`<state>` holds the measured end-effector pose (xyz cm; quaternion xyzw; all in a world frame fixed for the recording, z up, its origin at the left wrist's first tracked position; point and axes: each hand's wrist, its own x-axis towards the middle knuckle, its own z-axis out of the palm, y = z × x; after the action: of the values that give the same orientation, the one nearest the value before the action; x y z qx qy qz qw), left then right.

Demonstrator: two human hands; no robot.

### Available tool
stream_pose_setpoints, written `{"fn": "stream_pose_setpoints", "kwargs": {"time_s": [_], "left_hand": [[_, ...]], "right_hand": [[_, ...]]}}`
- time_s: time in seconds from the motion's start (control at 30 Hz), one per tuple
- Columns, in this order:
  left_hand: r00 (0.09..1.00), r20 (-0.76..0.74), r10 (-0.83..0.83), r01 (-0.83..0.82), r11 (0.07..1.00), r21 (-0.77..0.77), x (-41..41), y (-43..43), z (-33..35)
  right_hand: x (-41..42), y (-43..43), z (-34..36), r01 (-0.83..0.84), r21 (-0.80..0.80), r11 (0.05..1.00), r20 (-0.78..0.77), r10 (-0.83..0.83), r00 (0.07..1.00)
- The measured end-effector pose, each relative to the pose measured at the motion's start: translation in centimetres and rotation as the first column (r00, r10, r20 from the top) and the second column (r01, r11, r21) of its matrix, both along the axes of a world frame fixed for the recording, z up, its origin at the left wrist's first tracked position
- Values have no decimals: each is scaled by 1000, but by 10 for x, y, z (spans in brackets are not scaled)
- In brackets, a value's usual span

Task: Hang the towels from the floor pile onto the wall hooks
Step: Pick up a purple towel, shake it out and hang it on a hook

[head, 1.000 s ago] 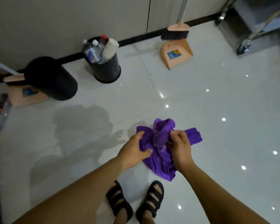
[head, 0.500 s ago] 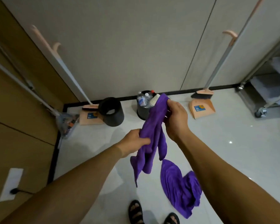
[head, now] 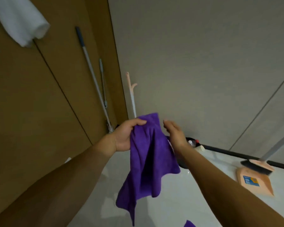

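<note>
A white cloth (head: 18, 18) hangs on the brown wall panel (head: 31, 104), upper left. The left hand (head: 125, 136) grips the top of a purple microfibre towel (head: 151, 158), which is suspended above the pale tiled floor (head: 211, 202). The right hand (head: 175, 135), fingers relaxed and empty, is just beside the towel.

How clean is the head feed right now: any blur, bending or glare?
Head view: dim, flat light, with the folds of the purple towel nearly black. Head view: wide-angle bending curves the wall seams. Head view: the white cloth top left and the brush at right are smeared; the left hand gripping it is fairly sharp.
</note>
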<state>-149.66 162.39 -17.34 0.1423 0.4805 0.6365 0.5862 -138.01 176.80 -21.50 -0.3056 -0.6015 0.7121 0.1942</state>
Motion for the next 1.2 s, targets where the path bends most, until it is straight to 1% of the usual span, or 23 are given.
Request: {"fn": "stream_pose_setpoints", "kwargs": {"time_s": [0.07,0.1,0.17,0.23,0.33,0.4,0.43,0.47,0.5,0.53,0.57,0.63,0.67,0.7,0.73,0.8,0.87,0.9,0.97,1.03,1.1,1.17,1.2], "left_hand": [[995,-5,105,-104,992,71,-3,-9,24],[987,1,158,-157,983,93,-4,-14,35],[973,5,229,-228,965,133,-3,-26,58],[965,-43,259,-251,958,141,-1,-37,79],[931,-213,296,-294,955,44,1,-52,100],[889,-298,347,-366,931,-7,2,-63,108],[864,-326,384,-410,912,-11,3,-68,111],[837,-352,420,-450,893,-4,4,-73,114],[813,-375,445,-476,879,11,6,-76,116],[799,-392,456,-486,874,25,8,-78,119],[795,-402,455,-484,875,33,11,-79,121],[795,-429,429,-460,887,33,19,-77,124],[794,-447,412,-449,893,25,22,-75,125],[793,-463,395,-441,898,12,26,-74,128],[797,-471,379,-432,902,-5,28,-75,130],[814,-484,322,-402,913,-69,30,-86,136],[794,-583,172,-359,907,-222,27,-104,144],[738,-672,65,-370,871,-322,26,-114,147],[525,-837,-151,-485,755,-441,17,-135,149],[282,-901,-329,-579,691,-433,7,-156,143],[73,-894,-442,-603,695,-392,-3,-175,127],[-16,-907,-421,-590,736,-332,-7,-193,110],[1,-920,-392,-598,737,-315,-10,-201,101]], "right_hand": [[7,0,-14,-37,-110,993,135,52,989],[10,0,-19,-75,-228,971,156,113,981],[11,-10,-23,-169,-481,860,94,242,966],[10,-25,-22,-213,-554,805,75,303,950],[-1,-37,-10,-251,-409,878,66,303,951],[-11,-40,16,-101,-238,966,35,113,993],[-15,-41,30,7,-151,988,-19,-10,1000],[-18,-41,42,52,-95,994,-93,-61,994],[-20,-45,53,-8,-68,998,-169,-4,986],[-21,-52,62,-161,-34,986,-219,150,964],[-22,-60,67,-340,8,940,-235,333,913],[-26,-82,72,-615,164,772,-245,635,732],[-30,-94,72,-662,260,703,-244,712,659],[-34,-104,72,-659,340,671,-244,739,628],[-39,-112,72,-623,397,674,-223,729,647],[-47,-125,74,-506,470,723,-155,632,759],[-51,-135,76,-466,423,777,-95,549,830],[-52,-139,78,-484,341,806,-70,535,842],[-48,-146,86,-567,65,821,-57,570,819],[-44,-150,94,-693,-204,691,-123,684,719],[-43,-155,101,-770,-328,547,-237,741,628],[-45,-160,105,-792,-385,475,-325,733,598],[-46,-162,106,-793,-401,459,-357,719,597]]}}
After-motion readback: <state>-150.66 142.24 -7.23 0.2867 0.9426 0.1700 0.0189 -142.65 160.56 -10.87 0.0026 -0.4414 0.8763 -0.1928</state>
